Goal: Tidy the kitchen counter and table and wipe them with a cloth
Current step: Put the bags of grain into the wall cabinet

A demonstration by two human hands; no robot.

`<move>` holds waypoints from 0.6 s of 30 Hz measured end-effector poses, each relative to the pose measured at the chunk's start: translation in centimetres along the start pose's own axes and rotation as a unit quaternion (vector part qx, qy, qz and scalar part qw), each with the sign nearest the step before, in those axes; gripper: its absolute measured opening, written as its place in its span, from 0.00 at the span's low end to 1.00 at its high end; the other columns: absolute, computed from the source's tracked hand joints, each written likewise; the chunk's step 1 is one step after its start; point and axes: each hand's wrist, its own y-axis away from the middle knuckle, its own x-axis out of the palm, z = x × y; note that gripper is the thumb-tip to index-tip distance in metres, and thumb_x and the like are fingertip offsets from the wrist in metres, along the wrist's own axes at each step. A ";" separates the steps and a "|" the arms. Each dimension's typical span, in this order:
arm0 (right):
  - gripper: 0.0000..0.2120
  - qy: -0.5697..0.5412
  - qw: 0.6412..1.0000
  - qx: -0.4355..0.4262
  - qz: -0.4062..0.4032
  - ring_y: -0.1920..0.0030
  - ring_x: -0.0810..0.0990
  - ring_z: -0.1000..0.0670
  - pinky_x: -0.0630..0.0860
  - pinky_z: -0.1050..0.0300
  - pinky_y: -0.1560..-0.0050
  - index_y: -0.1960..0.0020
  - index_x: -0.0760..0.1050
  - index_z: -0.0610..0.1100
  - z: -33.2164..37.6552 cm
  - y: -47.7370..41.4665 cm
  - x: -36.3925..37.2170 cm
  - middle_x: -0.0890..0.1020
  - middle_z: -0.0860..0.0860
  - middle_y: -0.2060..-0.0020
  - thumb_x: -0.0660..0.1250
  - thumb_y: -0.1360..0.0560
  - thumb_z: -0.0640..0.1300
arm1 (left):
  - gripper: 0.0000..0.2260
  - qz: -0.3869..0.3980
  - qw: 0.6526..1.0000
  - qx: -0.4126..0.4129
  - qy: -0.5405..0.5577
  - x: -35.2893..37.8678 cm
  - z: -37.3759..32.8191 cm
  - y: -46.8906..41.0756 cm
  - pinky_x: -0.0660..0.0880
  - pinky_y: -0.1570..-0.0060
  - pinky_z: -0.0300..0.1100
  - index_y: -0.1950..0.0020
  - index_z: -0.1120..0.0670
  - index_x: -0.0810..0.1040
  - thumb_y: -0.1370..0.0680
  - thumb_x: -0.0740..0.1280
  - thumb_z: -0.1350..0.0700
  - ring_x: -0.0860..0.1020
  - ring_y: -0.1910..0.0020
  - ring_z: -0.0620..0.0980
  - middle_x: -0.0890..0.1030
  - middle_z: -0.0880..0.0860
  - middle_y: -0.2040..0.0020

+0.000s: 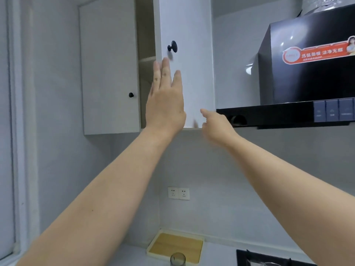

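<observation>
Hands raised, we reach up to a white wall cabinet in the upper middle of the frame. Our left hand (165, 100) is spread flat, fingers (166, 72) straight and together, laid over the open cabinet door (190, 35) just below its black knob (172, 46); we cannot tell whether the palm touches. Our right hand (215, 123) is at the door's lower right corner, one finger pointing at the edge, the rest blurred, so we cannot tell whether it grips anything. Beside the open door, on the left, a second door (109, 64) is closed. A black range hood (307, 77) fills the upper right. Two wall sockets (178, 193) sit low on the grey wall. The surface (219, 252) runs along the bottom edge of the frame, carrying a cream tray (199, 252) with a wooden base, a glass (177, 259) just in front of it, and a black hob (269, 260) at lower right.
</observation>
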 end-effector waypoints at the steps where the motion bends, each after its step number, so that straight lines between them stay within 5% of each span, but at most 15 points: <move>1: 0.25 0.017 1.000 -0.002 0.003 0.36 0.75 0.39 0.75 0.43 0.38 0.25 0.63 0.40 -0.3 -0.2 0.6 0.75 0.40 0.33 0.53 0.22 0.32 | 0.38 0.002 1.000 -0.011 -0.018 0.3 0.5 0.0 0.69 0.31 0.51 0.21 0.58 0.57 0.31 0.58 0.72 0.41 0.20 0.56 0.44 0.58 0.19; 5: 0.27 0.094 0.995 -0.020 0.006 0.41 0.76 0.40 0.77 0.45 0.46 0.26 0.63 0.40 -1.3 -1.2 2.7 0.76 0.42 0.37 0.54 0.24 0.30 | 0.35 0.000 0.994 -0.031 -0.104 1.7 2.2 -0.1 0.57 0.25 0.55 0.21 0.60 0.57 0.28 0.61 0.70 0.41 0.21 0.63 0.45 0.62 0.20; 8: 0.32 0.123 0.992 -0.033 0.010 0.26 0.65 0.43 0.71 0.48 0.34 0.20 0.55 0.43 -2.4 -2.7 4.6 0.61 0.47 0.22 0.56 0.23 0.30 | 0.30 0.003 0.984 -0.033 -0.175 3.5 3.4 -0.1 0.49 0.24 0.60 0.24 0.62 0.61 0.26 0.60 0.67 0.41 0.22 0.69 0.47 0.65 0.20; 12: 0.33 0.154 0.986 -0.059 -0.009 0.20 0.52 0.49 0.64 0.51 0.28 0.18 0.49 0.44 -3.8 -4.8 7.2 0.49 0.49 0.19 0.57 0.20 0.34 | 0.29 0.008 0.959 -0.015 -0.284 6.4 5.5 0.7 0.43 0.25 0.66 0.22 0.59 0.59 0.24 0.58 0.59 0.42 0.22 0.69 0.48 0.64 0.20; 18: 0.34 0.194 0.975 -0.105 -0.035 0.19 0.48 0.48 0.61 0.51 0.26 0.19 0.47 0.41 -5.3 -8.1 10.1 0.48 0.46 0.19 0.61 0.18 0.41 | 0.45 0.079 0.950 0.062 -0.296 12.0 9.2 1.7 0.38 0.29 0.70 0.18 0.53 0.48 0.26 0.52 0.26 0.37 0.21 0.63 0.43 0.58 0.19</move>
